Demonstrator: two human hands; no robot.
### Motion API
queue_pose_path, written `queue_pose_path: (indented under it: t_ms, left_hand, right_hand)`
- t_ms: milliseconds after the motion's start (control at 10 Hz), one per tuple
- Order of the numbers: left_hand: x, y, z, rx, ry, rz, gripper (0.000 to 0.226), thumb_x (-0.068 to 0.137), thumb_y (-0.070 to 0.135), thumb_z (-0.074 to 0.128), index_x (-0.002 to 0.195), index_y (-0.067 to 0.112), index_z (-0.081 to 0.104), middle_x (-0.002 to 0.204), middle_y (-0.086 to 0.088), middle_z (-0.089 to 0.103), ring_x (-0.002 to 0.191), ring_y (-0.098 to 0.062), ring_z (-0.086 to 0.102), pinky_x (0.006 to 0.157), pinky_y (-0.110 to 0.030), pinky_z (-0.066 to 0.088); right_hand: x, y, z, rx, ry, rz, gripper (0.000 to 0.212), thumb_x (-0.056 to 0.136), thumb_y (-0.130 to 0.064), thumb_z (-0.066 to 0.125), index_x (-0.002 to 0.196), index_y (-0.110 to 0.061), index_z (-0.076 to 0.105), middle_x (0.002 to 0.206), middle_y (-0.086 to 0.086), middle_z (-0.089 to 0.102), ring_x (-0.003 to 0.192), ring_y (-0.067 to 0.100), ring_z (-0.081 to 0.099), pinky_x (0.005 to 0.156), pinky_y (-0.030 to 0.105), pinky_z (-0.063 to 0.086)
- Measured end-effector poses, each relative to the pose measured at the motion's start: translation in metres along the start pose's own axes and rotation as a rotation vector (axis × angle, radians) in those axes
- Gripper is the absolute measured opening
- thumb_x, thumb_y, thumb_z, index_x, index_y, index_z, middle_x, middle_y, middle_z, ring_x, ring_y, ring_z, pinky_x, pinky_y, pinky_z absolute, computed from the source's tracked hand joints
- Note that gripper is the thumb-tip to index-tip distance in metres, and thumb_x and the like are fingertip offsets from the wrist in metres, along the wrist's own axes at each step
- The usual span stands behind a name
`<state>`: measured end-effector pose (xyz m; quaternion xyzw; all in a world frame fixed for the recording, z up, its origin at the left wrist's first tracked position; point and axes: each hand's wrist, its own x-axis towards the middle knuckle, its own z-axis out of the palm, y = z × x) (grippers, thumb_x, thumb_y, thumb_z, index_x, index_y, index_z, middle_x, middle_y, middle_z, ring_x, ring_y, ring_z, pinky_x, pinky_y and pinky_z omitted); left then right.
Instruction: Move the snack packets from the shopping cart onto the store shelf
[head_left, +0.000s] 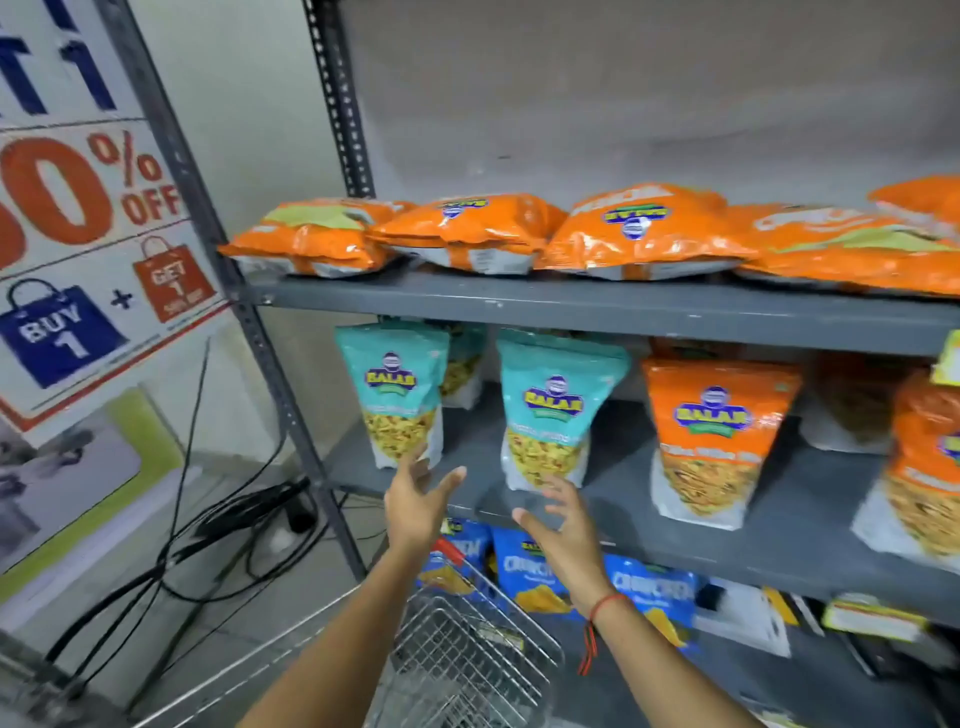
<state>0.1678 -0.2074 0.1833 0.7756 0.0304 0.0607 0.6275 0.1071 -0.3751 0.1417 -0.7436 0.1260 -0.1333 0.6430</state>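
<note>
Two teal snack packets stand upright on the middle shelf (779, 545): one at the left (397, 395), one further right (553, 410). My left hand (415, 506) is open, its fingertips just below the left teal packet's bottom edge. My right hand (563, 535) is open too, with spread fingers right under the second teal packet. Neither hand holds anything. The wire shopping cart (467, 654) is below my forearms; no packets show inside the visible part.
Orange packets (639, 228) lie flat on the top shelf (571, 306); upright orange packets (717, 436) fill the middle shelf's right side. Blue packets (535, 571) sit on the lowest shelf. A sale poster (78, 249) and floor cables (218, 540) are at the left.
</note>
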Motion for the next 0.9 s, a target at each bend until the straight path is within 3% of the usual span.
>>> queue_pose_path:
  t_ms: [100,200,400,500,600,700,800,900]
  left_hand:
    - [0.039,-0.019,-0.035,0.035,0.082,-0.048,0.067,0.070,0.027,0.079,0.130,0.016,0.050,0.124,-0.017,0.062,0.111,-0.029,0.061,0.097,-0.042,0.049]
    - [0.075,-0.040,-0.056,0.109,0.120,-0.094,0.070,0.071,0.030,0.078,0.133,0.016,0.046,0.126,-0.017,0.061,0.112,-0.030,0.061,0.094,-0.042,0.050]
    - [0.142,-0.083,-0.063,0.131,0.065,-0.198,0.084,0.072,0.031,0.078,0.142,0.017,0.032,0.138,-0.017,0.051,0.111,-0.025,0.056,0.093,-0.043,0.050]
    - [0.166,-0.098,-0.058,0.122,0.046,-0.221,0.085,0.075,0.023,0.076,0.145,0.014,0.028,0.146,-0.014,0.044,0.115,-0.025,0.055,0.089,-0.037,0.047]
    - [0.179,-0.107,-0.051,0.108,0.012,-0.225,0.072,0.075,0.020,0.076,0.136,0.014,0.040,0.139,-0.011,0.051,0.112,-0.022,0.060,0.091,-0.035,0.052]
    - [0.180,-0.113,-0.043,0.069,0.026,-0.172,0.041,0.076,0.003,0.072,0.105,0.025,0.053,0.106,0.005,0.064,0.083,0.002,0.062,0.064,-0.005,0.048]
    - [0.177,-0.114,-0.041,0.037,0.006,-0.142,0.044,0.075,0.004,0.073,0.094,0.038,0.052,0.091,0.023,0.063,0.077,0.015,0.062,0.061,-0.001,0.046]
    - [0.165,-0.109,-0.043,0.043,0.007,-0.126,0.044,0.075,0.010,0.075,0.100,0.036,0.049,0.086,0.028,0.058,0.069,0.019,0.057,0.059,0.000,0.045]
  right_hand:
    - [0.034,0.004,0.051,-0.041,-0.116,0.005,0.052,0.074,-0.020,0.077,0.119,-0.023,0.051,0.122,0.005,0.055,0.109,0.020,0.055,0.087,0.025,0.042]
    - [0.076,0.011,0.097,-0.071,-0.209,0.047,0.058,0.075,-0.021,0.075,0.127,-0.018,0.049,0.125,0.007,0.054,0.116,0.023,0.055,0.090,0.028,0.043]
    - [0.154,0.030,0.157,-0.095,-0.318,0.116,0.086,0.073,-0.010,0.076,0.144,-0.018,0.027,0.144,0.010,0.042,0.132,0.026,0.042,0.098,0.032,0.040]
    - [0.180,0.042,0.172,-0.070,-0.345,0.115,0.082,0.072,-0.010,0.076,0.139,-0.021,0.031,0.132,0.001,0.049,0.125,0.023,0.049,0.095,0.033,0.044]
    - [0.196,0.051,0.177,-0.099,-0.382,0.128,0.054,0.076,-0.016,0.074,0.118,-0.028,0.043,0.120,0.002,0.059,0.106,0.017,0.058,0.083,0.029,0.047]
    - [0.204,0.054,0.175,-0.122,-0.382,0.147,0.044,0.077,-0.016,0.072,0.111,-0.025,0.047,0.117,0.007,0.061,0.098,0.014,0.058,0.078,0.029,0.046]
    - [0.208,0.056,0.174,-0.120,-0.412,0.138,0.043,0.078,-0.016,0.071,0.112,-0.026,0.047,0.117,0.006,0.061,0.096,0.010,0.058,0.077,0.026,0.046]
    - [0.199,0.051,0.170,-0.097,-0.391,0.122,0.060,0.080,-0.013,0.070,0.131,-0.020,0.040,0.123,0.003,0.057,0.103,0.013,0.056,0.085,0.027,0.046]
